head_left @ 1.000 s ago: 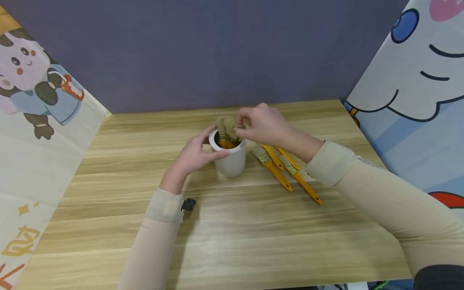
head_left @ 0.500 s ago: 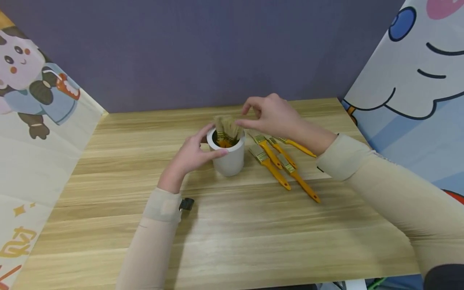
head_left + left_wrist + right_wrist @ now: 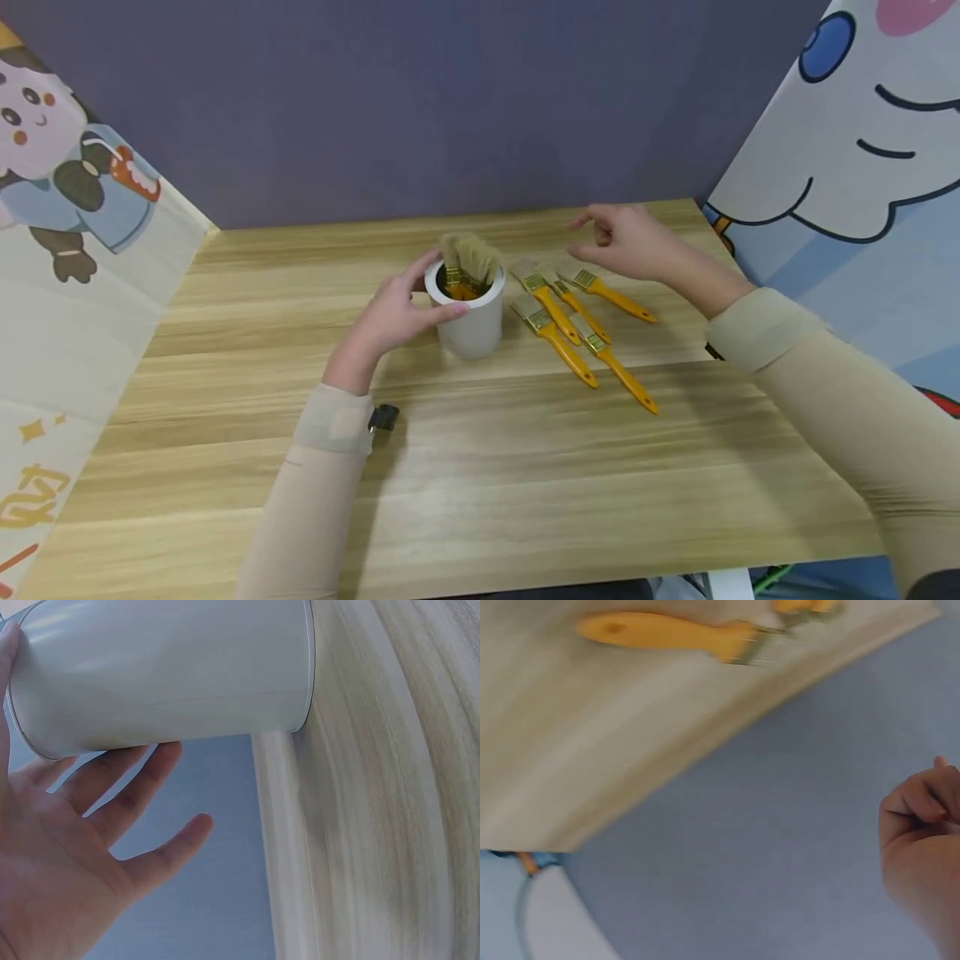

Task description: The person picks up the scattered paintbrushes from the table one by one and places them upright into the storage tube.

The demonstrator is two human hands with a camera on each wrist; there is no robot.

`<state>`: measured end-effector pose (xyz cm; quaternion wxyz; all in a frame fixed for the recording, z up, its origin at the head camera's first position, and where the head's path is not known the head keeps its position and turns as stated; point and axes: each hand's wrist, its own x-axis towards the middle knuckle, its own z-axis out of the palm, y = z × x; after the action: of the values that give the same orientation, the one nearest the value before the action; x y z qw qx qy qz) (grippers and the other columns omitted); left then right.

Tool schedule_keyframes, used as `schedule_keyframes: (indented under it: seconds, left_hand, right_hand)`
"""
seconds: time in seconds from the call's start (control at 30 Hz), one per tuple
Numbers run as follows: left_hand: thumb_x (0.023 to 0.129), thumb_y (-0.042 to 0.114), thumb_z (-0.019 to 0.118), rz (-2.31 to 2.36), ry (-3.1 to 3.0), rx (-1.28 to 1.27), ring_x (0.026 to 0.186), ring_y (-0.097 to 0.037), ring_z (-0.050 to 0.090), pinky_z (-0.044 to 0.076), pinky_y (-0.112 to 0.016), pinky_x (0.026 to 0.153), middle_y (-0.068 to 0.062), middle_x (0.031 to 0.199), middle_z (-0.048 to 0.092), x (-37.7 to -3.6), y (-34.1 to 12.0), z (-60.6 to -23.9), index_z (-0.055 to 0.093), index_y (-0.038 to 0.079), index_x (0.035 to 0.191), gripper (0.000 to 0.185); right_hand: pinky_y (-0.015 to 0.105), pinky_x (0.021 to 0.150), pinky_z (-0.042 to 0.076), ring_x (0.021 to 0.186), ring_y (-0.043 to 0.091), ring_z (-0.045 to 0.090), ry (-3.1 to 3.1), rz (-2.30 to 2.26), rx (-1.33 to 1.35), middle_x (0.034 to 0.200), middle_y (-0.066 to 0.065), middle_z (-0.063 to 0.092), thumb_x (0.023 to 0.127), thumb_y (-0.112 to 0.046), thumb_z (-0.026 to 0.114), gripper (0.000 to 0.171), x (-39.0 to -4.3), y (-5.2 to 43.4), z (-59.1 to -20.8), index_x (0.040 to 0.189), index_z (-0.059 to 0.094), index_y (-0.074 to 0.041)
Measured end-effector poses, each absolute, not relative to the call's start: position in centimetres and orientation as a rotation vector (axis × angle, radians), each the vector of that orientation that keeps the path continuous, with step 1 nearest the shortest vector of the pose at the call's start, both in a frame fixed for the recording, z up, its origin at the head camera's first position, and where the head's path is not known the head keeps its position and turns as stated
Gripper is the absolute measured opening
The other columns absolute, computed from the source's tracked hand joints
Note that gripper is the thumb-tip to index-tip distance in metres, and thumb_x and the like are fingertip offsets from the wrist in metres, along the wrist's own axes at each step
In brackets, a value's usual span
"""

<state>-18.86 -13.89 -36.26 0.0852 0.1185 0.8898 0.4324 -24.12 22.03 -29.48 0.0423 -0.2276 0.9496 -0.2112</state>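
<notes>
Your light wooden bench (image 3: pixel 480 467) carries everything, with the purple wall along its far edge. Near the middle of the bench, closer to the far edge, stands your white cylindrical plastic cup (image 3: pixel 467 321), upright, with several yellow-handled brushes stuck in it, bristles up (image 3: pixel 467 254).

Your left hand (image 3: pixel 393 317) wraps the cup from its left side: thumb on the near part of the rim, fingers curved round the far side. From the left wrist view, the cup's wall (image 3: pixel 165 671) lies against your fingertips while the palm stands a little off it.

Just right of the cup lies a loose fan of five flat paintbrushes with yellow plastic handles (image 3: pixel 577 325). Their bristle ends point toward the far left, near the cup, and their handles run away toward the near right. So each long axis goes diagonally, far left to near right.

Your right hand (image 3: pixel 626 242) hovers above the bench, just beyond and right of the fan, holding nothing; its fingers are loosely curled, index and thumb pointing left toward the brushes. It is clearly the nearer hand to them. The closest one is the farthest brush of the fan (image 3: pixel 600 287), lying just below and left of your fingertips, its handle (image 3: pixel 660 631) reaching toward your wrist side.
</notes>
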Motion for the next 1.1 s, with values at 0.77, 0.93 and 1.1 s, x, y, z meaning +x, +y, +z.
schedule_keyframes:
  seconds: [0.77, 0.93, 1.1]
  left_hand:
    - [0.085, 0.059, 0.085, 1.339, 2.641, 0.339, 0.147, -0.029, 0.053, 0.035, -0.064, 0.125, -0.01, 0.159, 0.055, -18.2, -13.7, -37.1, 0.027, 0.031, 0.17, 0.107]
    - [0.086, 0.057, 0.085, 1.352, 2.67, 0.337, 0.145, -0.029, 0.055, 0.039, -0.064, 0.122, -0.011, 0.158, 0.057, -18.1, -13.9, -37.2, 0.03, 0.031, 0.169, 0.103]
    - [0.084, 0.063, 0.084, 1.337, 2.679, 0.349, 0.145, -0.028, 0.054, 0.037, -0.063, 0.123, -0.011, 0.157, 0.058, -18.5, -13.8, -36.9, 0.03, 0.033, 0.169, 0.106]
  right_hand:
    - [0.066, 0.112, 0.044, 0.143, 0.049, 0.048, 2.498, -0.779, -0.355, 0.158, 0.03, 0.046, 0.104, -0.063, 0.058, 0.074, -28.0, 27.3, -41.7, 0.157, 0.039, -0.013]
    - [0.07, 0.12, 0.035, 0.152, 0.054, 0.036, 2.498, -0.813, -0.315, 0.166, 0.033, 0.035, 0.101, -0.064, 0.062, 0.077, -28.3, 26.6, -41.8, 0.154, 0.036, -0.013]
    - [0.065, 0.114, 0.042, 0.143, 0.05, 0.046, 2.54, -0.785, -0.27, 0.16, 0.032, 0.043, 0.102, -0.061, 0.063, 0.072, -28.3, 26.2, -41.5, 0.148, 0.038, -0.012]
